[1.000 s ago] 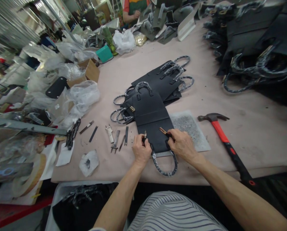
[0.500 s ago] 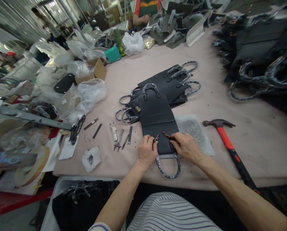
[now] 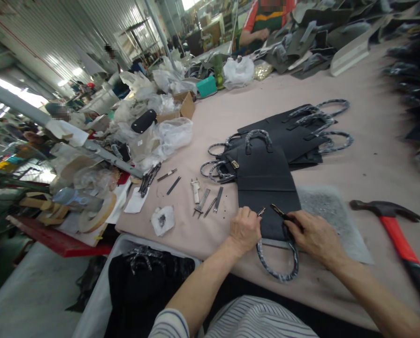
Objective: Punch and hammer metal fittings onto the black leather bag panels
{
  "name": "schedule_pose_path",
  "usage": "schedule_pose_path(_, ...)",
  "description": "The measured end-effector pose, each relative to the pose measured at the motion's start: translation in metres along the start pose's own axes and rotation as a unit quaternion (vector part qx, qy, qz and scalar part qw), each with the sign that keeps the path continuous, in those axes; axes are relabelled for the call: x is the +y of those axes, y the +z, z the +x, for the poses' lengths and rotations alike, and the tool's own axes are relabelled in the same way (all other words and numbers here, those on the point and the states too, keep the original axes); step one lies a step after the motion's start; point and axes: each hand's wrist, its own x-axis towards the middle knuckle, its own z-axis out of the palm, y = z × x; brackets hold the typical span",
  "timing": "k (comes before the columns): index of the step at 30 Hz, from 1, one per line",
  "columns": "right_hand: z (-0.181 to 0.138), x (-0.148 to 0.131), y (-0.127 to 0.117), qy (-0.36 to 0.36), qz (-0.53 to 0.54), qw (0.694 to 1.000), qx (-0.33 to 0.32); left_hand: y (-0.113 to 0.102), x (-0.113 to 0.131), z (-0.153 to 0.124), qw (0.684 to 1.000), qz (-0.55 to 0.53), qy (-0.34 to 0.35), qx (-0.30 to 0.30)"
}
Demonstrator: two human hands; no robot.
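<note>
A black bag panel point(image 3: 266, 169) lies flat in front of me, with a plastic-wrapped handle point(image 3: 259, 136) at its far end and another wrapped handle point(image 3: 278, 270) at the near end. At the near left edge, my left hand point(image 3: 245, 229) has its fingers closed on a small dark strap with a gold-coloured metal tip point(image 3: 262, 211). Opposite it, my right hand point(image 3: 313, 234) pinches a black strap with a gold-coloured end point(image 3: 277, 210), just above the panel. Both metal tips point inward and stay apart. The fingers partly hide the straps.
A red-handled hammer point(image 3: 394, 230) lies to the right, beside a worn translucent pad point(image 3: 336, 220). Several metal punches point(image 3: 202, 202) are on the left. More black panels point(image 3: 283, 126) are stacked beyond. A lined bin point(image 3: 116, 263) stands below the table edge. A co-worker point(image 3: 262, 28) sits across.
My view has swung left, so the table and its things appear farther right and lower. Both hands keep their hold on the straps at the panel's near end.
</note>
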Motion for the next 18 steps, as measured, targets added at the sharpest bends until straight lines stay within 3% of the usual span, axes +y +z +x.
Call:
schedule_pose_path(12,0.0,0.0,0.001,0.015,0.016,1.0,-0.007,-0.014,0.006,-0.001,0.999,0.002,0.017,-0.048)
schedule_pose_path(15,-0.001,-0.001,-0.001,0.014,0.021,1.0,-0.004,-0.017,0.004,0.001,0.998,-0.052,0.01,-0.031)
schedule_pose_path(18,-0.002,-0.003,-0.003,0.019,0.035,0.999,-0.003,-0.023,-0.008,0.007,0.995,-0.088,-0.045,0.008)
